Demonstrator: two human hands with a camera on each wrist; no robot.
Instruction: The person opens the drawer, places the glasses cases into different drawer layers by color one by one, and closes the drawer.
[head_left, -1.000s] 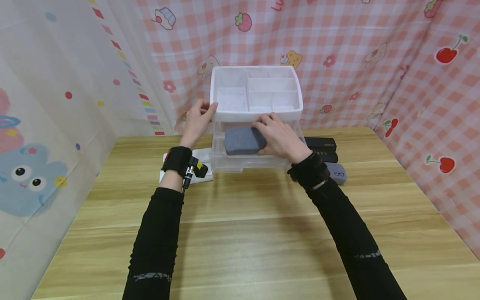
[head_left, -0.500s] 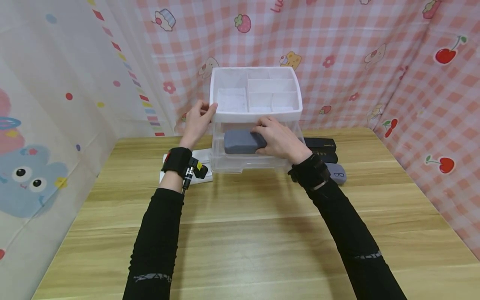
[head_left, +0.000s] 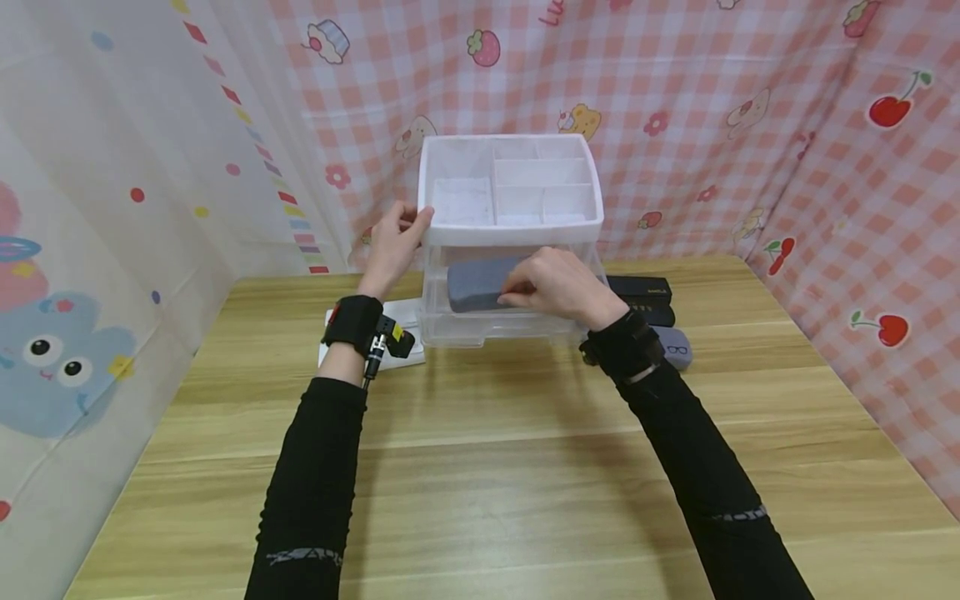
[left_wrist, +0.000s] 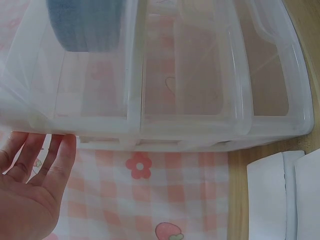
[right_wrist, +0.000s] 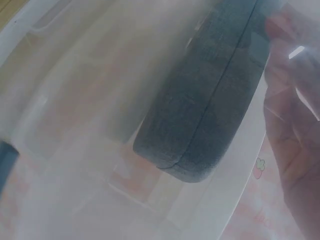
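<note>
A white desktop organizer (head_left: 517,235) has a divided top tray above clear plastic drawers. In the pulled-out upper drawer (head_left: 442,321) lies a blue-grey glasses case (head_left: 474,287); the right wrist view shows the case (right_wrist: 200,110) through the clear plastic. My right hand (head_left: 558,283) is over its right end with fingers curled; whether they hold the case is hidden. My left hand (head_left: 393,246) touches the organizer's front left corner. In the left wrist view, that hand's extended fingertips (left_wrist: 67,145) rest against the side edge.
White flat boxes (head_left: 405,312) lie left of the organizer. To its right are a black box (head_left: 645,287), another black case (head_left: 656,314) and a greyish-purple glasses case (head_left: 675,346). A pink checked curtain (head_left: 480,92) hangs behind the wooden table (head_left: 480,483).
My right hand's fingers have curled inward and shifted slightly left over the case, which sits a little lower than half a second ago. My left hand has stayed at the corner.
</note>
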